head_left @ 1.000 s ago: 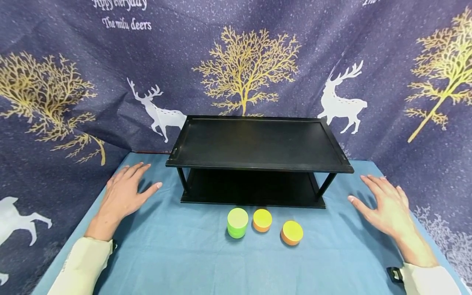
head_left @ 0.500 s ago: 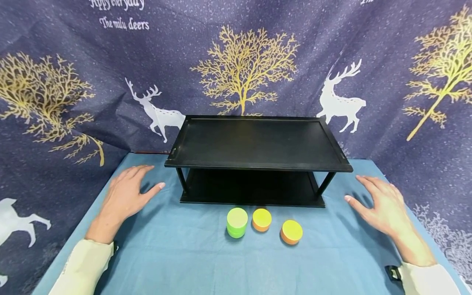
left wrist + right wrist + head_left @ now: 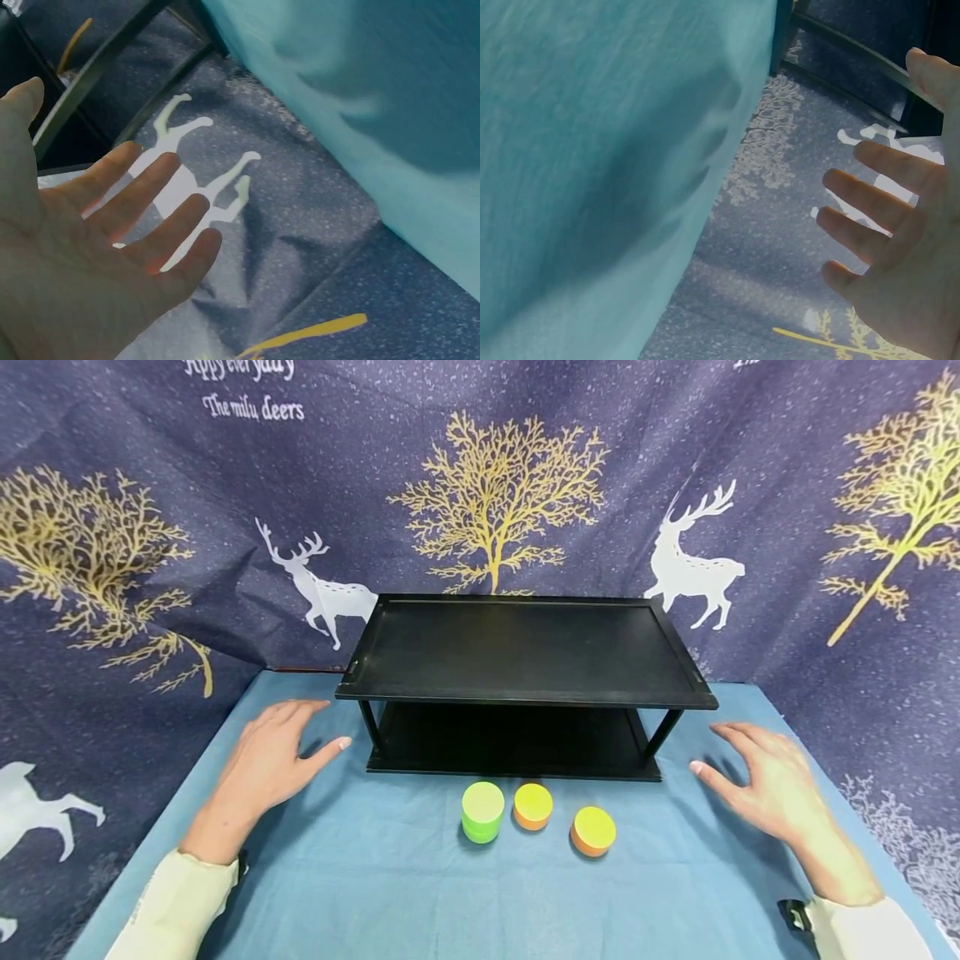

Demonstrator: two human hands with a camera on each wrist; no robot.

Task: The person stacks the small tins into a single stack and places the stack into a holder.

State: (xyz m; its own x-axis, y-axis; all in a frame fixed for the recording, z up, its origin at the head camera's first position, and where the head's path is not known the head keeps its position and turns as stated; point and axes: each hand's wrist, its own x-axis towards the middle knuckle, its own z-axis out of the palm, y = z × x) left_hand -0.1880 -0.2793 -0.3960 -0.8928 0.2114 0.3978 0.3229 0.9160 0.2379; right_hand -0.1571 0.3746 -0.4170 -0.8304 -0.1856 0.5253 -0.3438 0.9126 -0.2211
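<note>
My left hand [image 3: 270,760] hovers over the cloth left of a black two-tier rack [image 3: 525,652], fingers relaxed and thumb pointing toward the rack's front left post. On the other side, my right hand [image 3: 768,785] is held in the same way, holding nothing. Between them, in front of the rack, stands a green cylinder [image 3: 482,812] that looks like two stacked pieces. Beside it lies an orange disc with a yellow top [image 3: 532,807], and a second orange disc [image 3: 593,832] sits nearer and to the right. Both wrist views show bare palms with spread fingers [image 3: 180,240].
A blue cloth [image 3: 420,902] covers the table. The rack's lower shelf [image 3: 510,739] lies under its top board, with posts at the corners. Behind and at both sides hangs a dark blue curtain [image 3: 345,460] printed with deer and golden trees.
Both hands have drifted inward, the left one rightward and the right one leftward, toward the rack. The rack, the green cylinder and the orange discs stay in place.
</note>
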